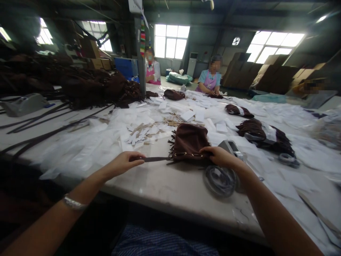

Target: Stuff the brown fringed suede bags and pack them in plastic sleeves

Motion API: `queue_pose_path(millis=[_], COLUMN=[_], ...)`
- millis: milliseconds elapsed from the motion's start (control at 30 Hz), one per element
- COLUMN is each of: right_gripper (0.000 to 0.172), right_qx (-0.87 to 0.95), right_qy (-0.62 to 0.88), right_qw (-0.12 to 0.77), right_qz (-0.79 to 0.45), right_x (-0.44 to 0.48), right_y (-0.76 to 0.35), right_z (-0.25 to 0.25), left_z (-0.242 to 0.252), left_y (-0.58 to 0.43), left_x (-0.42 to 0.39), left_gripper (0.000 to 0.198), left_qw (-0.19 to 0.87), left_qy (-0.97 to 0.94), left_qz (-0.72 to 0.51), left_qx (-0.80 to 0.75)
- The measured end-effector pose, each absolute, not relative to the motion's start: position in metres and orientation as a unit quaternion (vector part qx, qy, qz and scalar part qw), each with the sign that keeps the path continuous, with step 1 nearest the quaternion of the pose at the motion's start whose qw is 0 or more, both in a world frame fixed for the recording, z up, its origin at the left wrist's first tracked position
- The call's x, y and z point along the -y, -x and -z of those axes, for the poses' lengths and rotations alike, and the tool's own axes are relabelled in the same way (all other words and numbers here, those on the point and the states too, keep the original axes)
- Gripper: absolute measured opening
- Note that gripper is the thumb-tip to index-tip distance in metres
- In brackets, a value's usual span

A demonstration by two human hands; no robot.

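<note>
A dark brown fringed bag [190, 138] with metal eyelets along its edge lies on the white table [157, 179] in front of me. My left hand [127, 164] is closed on the bag's strap [157, 159], which stretches straight out from the bag's left side. My right hand [220, 155] grips the eyeleted edge at the bag's near right corner; some of its fingertips are hidden. Just beside that hand are a grey tape dispenser [230, 147] and a roll of clear tape [220, 180].
White paper and plastic sheets [87, 145] cover much of the table. Bundled brown fringed pieces [253, 129] lie at right, and a dark heap of bags [90, 85] at left. Long straps [39, 140] trail across the left side. Two people [211, 76] stand beyond the table.
</note>
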State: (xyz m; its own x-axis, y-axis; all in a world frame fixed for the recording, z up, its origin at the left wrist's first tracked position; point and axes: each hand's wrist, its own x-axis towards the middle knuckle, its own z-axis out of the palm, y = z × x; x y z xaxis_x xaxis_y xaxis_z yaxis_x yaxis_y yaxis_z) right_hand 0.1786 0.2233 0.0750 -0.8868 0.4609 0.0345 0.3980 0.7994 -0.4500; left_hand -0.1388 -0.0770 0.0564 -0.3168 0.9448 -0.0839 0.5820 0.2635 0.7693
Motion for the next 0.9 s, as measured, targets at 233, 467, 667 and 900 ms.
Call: queue_pose_path(millis=[233, 467, 667, 900], right_gripper=[0.044, 0.016, 0.016, 0.034], right_qx=[0.954, 0.980, 0.959, 0.945], right_qy=[-0.042, -0.069, -0.039, -0.038], right_qw=[0.198, 0.118, 0.211, 0.203], right_qz=[-0.219, -0.142, -0.184, -0.254], right_x=[-0.103, -0.074, -0.074, -0.064], right_y=[-0.122, -0.064, -0.069, -0.073], right_z=[-0.087, -0.005, 0.015, 0.009], left_z=[-0.043, -0.024, -0.019, -0.025], left_y=[0.083, 0.053, 0.067, 0.051], left_x=[0.098, 0.134, 0.177, 0.166], left_gripper=[0.024, 0.027, 0.035, 0.027], left_qw=[0.123, 0.087, 0.104, 0.114], left_qy=[-0.590, -0.519, -0.403, -0.381], left_qz=[-0.311, -0.239, -0.305, -0.392], left_qx=[-0.735, -0.816, -0.857, -0.830])
